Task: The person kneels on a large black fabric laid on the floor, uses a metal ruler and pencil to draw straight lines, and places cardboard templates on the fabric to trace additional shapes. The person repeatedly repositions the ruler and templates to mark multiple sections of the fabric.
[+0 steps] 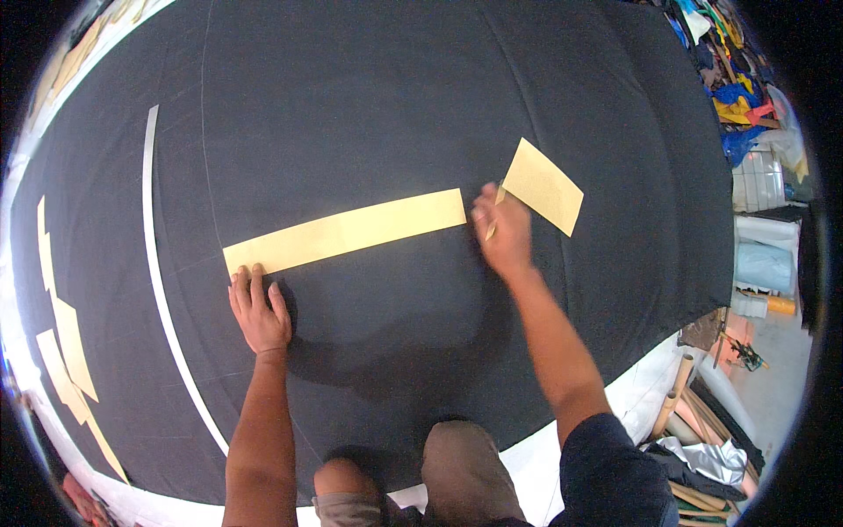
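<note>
The long yellow strip (pixel 347 228) lies flat on the black cloth (pixel 395 105) spread over the white desk (pixel 632 395). The left hand (pixel 259 314) rests on the strip's left end, fingers a little apart, gripping nothing. The right hand (pixel 505 233), just beyond the strip's right end, looks closed on a thin pale piece (pixel 491 231), though motion blur hides what that is. The four-sided yellow piece (pixel 544 187) lies just beside it, to the far right. The work looks part-way: the strip is laid out and steadied, and faint lines (pixel 205 132) already cross the cloth left of it. No outline shows around the strip, so that part seems undone. More yellow pieces (pixel 75 351) lie well apart at the left, beyond the white band (pixel 154 228), apparently unused for now
</note>
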`<state>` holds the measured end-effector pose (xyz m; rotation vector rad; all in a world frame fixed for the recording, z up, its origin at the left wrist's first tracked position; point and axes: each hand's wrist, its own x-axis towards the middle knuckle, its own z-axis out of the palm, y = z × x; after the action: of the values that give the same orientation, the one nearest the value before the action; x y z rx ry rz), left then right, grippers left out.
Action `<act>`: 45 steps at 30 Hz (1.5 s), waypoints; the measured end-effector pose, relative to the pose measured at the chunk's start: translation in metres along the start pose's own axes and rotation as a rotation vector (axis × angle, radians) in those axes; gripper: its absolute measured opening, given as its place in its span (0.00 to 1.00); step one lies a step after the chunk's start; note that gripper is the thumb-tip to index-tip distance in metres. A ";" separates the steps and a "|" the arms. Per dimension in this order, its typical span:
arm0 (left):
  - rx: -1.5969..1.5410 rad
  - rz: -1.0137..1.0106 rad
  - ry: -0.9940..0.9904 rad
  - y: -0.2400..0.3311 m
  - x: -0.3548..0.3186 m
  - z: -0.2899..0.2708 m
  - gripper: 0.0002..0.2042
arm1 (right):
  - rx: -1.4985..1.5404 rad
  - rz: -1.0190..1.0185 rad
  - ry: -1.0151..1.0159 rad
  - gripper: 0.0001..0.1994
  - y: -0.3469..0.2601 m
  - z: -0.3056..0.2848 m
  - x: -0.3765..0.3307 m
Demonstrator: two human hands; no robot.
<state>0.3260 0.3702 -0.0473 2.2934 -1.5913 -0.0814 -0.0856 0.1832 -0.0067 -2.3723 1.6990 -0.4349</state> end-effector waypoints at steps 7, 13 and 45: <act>-0.020 0.013 0.001 0.007 -0.001 0.000 0.23 | 0.015 -0.071 0.079 0.12 -0.042 0.034 -0.037; -0.027 0.000 0.014 0.006 0.003 0.001 0.23 | 0.016 -0.081 0.076 0.14 -0.040 0.039 -0.034; -0.304 0.302 -0.151 0.267 0.028 0.089 0.25 | 0.516 0.177 0.133 0.17 -0.034 0.023 -0.036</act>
<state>0.0747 0.2398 -0.0429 1.8369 -1.8381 -0.3994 -0.0585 0.2274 -0.0215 -1.8453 1.5887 -0.8921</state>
